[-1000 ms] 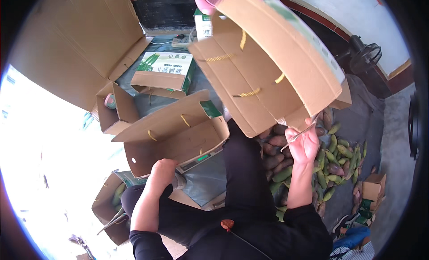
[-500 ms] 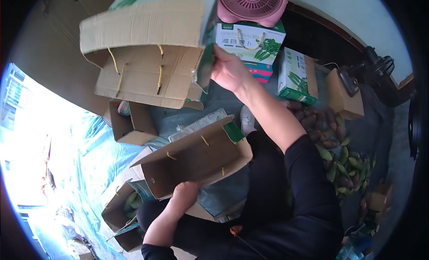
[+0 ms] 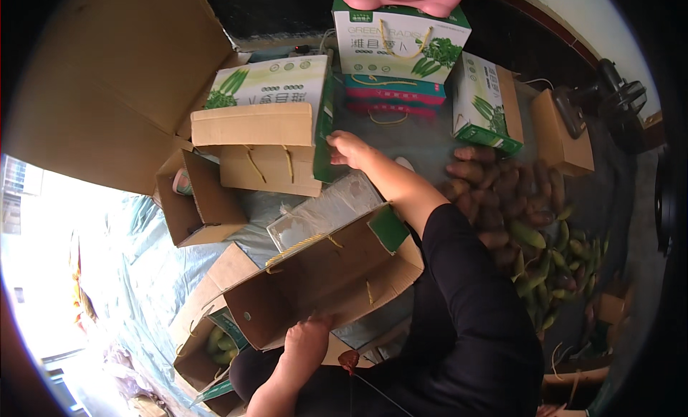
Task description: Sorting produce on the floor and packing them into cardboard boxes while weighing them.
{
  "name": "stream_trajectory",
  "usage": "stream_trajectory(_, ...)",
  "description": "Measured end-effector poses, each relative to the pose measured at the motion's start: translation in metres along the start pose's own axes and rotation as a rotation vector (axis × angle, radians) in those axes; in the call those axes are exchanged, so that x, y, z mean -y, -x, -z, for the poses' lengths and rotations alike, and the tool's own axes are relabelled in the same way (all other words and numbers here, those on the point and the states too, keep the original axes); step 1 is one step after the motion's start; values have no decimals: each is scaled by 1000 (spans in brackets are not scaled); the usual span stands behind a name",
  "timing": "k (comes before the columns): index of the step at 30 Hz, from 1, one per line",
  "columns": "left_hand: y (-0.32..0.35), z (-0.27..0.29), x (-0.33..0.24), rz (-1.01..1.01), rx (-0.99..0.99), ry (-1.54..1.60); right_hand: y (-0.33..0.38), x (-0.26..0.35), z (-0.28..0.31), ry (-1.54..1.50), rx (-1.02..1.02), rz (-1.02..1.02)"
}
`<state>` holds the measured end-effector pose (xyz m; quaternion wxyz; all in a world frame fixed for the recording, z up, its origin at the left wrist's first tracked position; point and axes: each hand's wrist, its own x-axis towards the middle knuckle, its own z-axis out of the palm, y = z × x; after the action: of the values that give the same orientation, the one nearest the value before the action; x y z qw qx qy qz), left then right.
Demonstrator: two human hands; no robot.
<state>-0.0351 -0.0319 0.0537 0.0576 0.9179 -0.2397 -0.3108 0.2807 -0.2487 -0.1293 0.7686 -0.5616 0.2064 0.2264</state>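
1. We have a flattened green-and-white carton (image 3: 269,134) out ahead of us, lying on the floor among other boxes. Its brown flaps (image 3: 252,124) face us, the printed face is turned away toward the far wall.
2. Our right hand (image 3: 347,148) is stretched forward and pinches the carton's near right edge, fingers closed on the green side panel.
3. Our left hand (image 3: 308,338) sits low by the lap, fingers curled on the bottom edge of an open brown box (image 3: 322,281) tipped on its side.
4. Step in hand, as we judge it: placing or squaring up the carton on its spot. A next move would call for a clean release without dragging the flaps.
5. Carton's long axis runs roughly left-right across the view, slightly tilted; the open flap end points toward us.
6. Around it: a clear plastic sheet (image 3: 322,209) between carton and brown box, a small open box (image 3: 197,202) to the left, printed gift boxes (image 3: 398,48) stacked beyond.
7. To the right: a heap of sweet potatoes (image 3: 502,187) and green radishes (image 3: 552,266) on grey sheeting.
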Motion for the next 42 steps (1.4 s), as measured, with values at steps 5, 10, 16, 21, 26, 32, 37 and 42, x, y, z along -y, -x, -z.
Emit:
stream_trajectory(5, -8, -2, -1, -7, -17, 35, -22, 2, -11, -153, 81, 120)
stream_trajectory(10, -15, -6, -1, -25, 59, 78, -19, -6, 4, -98, 45, 128)
stream_trajectory(16, -13, 2, -9, -21, -20, -12, 43, -2, 29, 133, 17, 26)
stream_trajectory(21, -13, 3, -13, -8, -24, 36, 102, -1, 53, 389, 59, 50)
stream_trajectory(26, -11, 1, -9, 3, -18, 4, 162, -9, 81, 338, 17, 291)
stream_trajectory(32, -9, -3, -7, -15, -75, 20, 248, -52, 144, 193, -153, 144)
stream_trajectory(37, -10, -3, -8, -3, -77, -7, 272, -96, 210, 100, -408, -18)
stream_trajectory(42, -15, 0, -9, -11, -55, 18, 263, -102, 256, 40, -550, -26)
